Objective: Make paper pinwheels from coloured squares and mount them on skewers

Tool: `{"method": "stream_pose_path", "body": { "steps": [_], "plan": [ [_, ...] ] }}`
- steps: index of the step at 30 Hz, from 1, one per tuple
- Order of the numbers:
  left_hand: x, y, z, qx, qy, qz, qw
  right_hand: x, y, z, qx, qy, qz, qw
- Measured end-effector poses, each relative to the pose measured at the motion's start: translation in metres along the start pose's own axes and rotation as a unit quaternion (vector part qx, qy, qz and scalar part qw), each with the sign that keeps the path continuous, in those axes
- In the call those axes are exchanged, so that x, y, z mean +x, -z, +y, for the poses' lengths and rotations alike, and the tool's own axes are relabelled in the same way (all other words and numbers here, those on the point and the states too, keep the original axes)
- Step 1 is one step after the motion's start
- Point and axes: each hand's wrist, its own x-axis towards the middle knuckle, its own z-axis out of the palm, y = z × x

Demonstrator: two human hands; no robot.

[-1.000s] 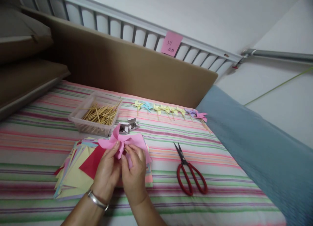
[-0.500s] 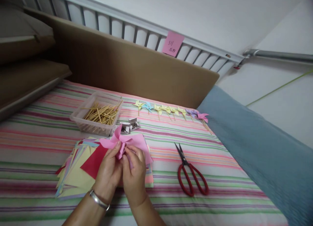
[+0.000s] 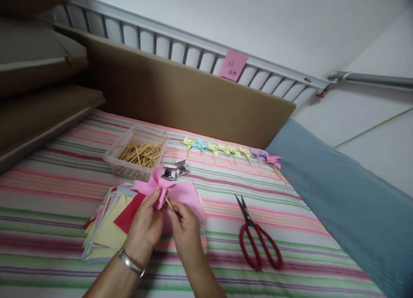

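My left hand, with a silver bangle at the wrist, is closed on a pink paper pinwheel. A thin wooden stick is pinched in my right hand, its far tip at the pinwheel's centre. Whether the stick is fixed to the paper I cannot tell. Beneath both hands lies a pile of coloured paper, with a red sheet and a pink sheet on top. Two small open boxes of tiny dark pieces stand just beyond the pinwheel.
A clear plastic box of wooden sticks stands behind the paper. Several finished pinwheels lie in a row along the cardboard panel. Red-handled scissors lie at right on the striped cloth. Cardboard boxes are stacked at left.
My right hand has drawn back a little from the pinwheel's centre, so the wooden stick now shows between its fingers and the paper. The whole view has shifted slightly.
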Motion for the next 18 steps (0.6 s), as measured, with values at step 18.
{"method": "stream_pose_path", "body": {
  "steps": [18],
  "plan": [
    [-0.010,0.017,0.064,0.354,-0.307,-0.062,0.881,0.017,0.021,-0.008,0.152,-0.182,0.052,0.970]
  ]
}}
